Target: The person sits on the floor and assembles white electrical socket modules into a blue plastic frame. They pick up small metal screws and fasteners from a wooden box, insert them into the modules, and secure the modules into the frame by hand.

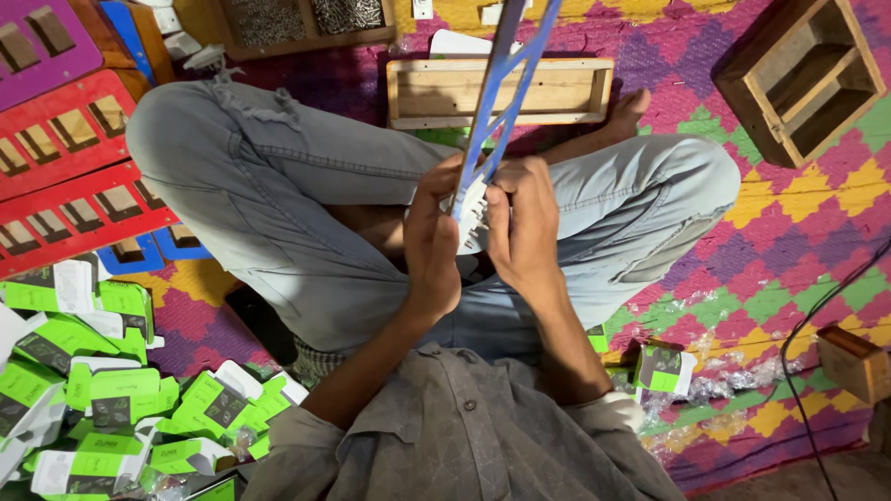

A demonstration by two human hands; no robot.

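Nearest the lens we see a grey buttoned shirt (464,436) and two forearms rising from it toward the lap. We sit cross-legged in pale jeans (278,204) on a woven mat (798,241) patterned in pink, purple, green and yellow.

We hold a long blue slotted strip (506,74) upright between both hands; it extends past the top edge of the view. A small white part (471,218) sits at the strip's lower end. Our left hand (432,237) is curled with its fingers closed around the strip's lower end from the left. Our right hand (524,227) is closed against the white part from the right, thumb pressing its edge.

Beyond the hands, a shallow wooden tray (501,93) lies on the mat. A deeper wooden box (803,74) stands at upper right. Red panels (65,176) with rectangular openings lie at the left, and a heap of green-and-white cartons (102,390) fills the lower left corner.
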